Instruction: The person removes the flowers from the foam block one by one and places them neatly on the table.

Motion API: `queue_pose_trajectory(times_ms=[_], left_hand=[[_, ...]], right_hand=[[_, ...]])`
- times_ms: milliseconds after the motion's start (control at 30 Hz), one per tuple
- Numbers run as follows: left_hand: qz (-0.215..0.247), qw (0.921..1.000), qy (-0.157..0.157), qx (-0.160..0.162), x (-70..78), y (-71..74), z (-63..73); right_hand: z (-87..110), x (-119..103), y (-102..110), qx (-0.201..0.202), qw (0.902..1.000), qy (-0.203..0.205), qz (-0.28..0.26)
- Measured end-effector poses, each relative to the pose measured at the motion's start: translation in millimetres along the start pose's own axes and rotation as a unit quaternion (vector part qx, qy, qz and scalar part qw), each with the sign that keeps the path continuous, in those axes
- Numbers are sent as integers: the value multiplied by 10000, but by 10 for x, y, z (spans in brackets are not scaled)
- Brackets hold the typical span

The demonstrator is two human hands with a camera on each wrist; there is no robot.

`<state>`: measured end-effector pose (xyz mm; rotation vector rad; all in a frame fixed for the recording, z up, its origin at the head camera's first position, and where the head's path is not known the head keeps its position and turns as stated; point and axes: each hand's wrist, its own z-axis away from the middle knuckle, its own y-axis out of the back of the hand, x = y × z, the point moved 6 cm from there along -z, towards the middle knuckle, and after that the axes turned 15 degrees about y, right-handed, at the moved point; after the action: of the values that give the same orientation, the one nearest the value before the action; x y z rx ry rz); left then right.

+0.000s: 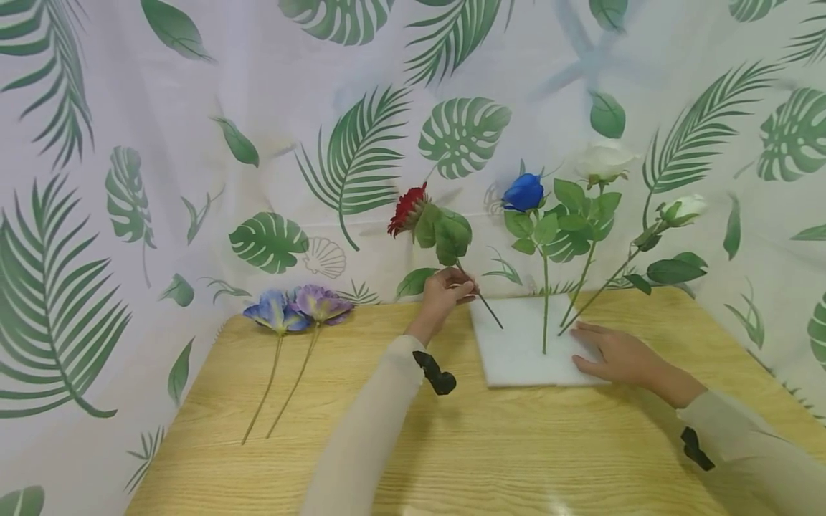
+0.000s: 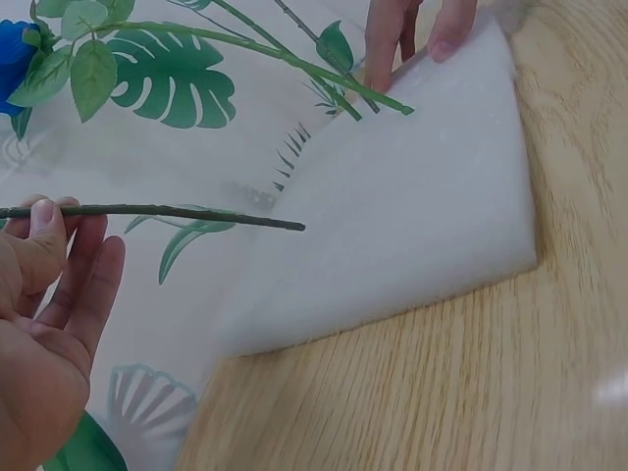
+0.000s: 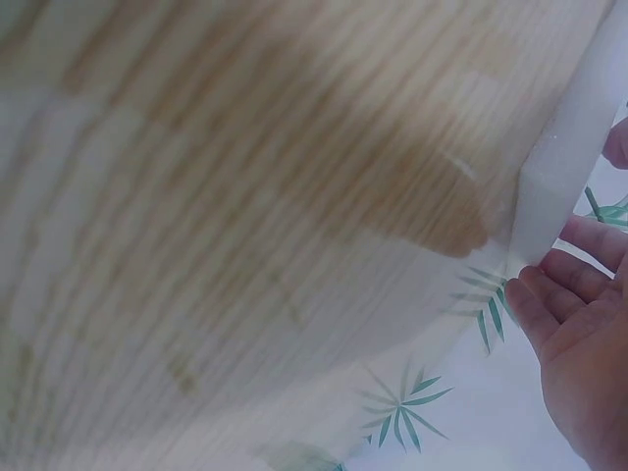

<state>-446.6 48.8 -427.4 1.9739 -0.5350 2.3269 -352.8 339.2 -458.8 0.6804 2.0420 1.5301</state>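
Between thumb and fingers, my left hand [image 1: 444, 292] pinches the stem of a red flower [image 1: 408, 209] with green leaves. In the left wrist view the lower tip of its dark stem [image 2: 245, 219] points at the white foam board [image 2: 432, 196]. A blue rose [image 1: 524, 192], a white rose [image 1: 603, 165] and a white rosebud [image 1: 682, 211] stand in the board, the rosebud leaning right. My right hand [image 1: 622, 355] rests on the board's right edge with its fingers nearly straight. In the right wrist view the fingertips [image 3: 535, 304] lie against the board's side.
Two purple-blue flowers [image 1: 277, 312] with long thin stems lie on the left of the wooden table [image 1: 516, 444]. Behind the table hangs a white cloth [image 1: 277, 93] printed with green leaves, close to the flower heads. A black strap end [image 1: 435, 373] hangs at the left sleeve.
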Motion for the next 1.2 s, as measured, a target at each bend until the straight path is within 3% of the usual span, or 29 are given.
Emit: queue_pose_trajectory(times_ms=[233, 633, 967, 1200], left_hand=[[-303, 9995, 72, -92, 26, 86, 11], [-1152, 9933, 3, -55, 191, 260, 176], [-1799, 9834, -60, -227, 257, 379, 389], [-2324, 9714, -16, -485, 336, 471, 595]], right_hand=[[-6, -2, 7, -30, 10000, -32, -56], [0, 24, -14, -14, 10000, -10, -11], [6, 7, -8, -19, 10000, -33, -37], [-1, 2, -4, 0, 10000, -34, -38]])
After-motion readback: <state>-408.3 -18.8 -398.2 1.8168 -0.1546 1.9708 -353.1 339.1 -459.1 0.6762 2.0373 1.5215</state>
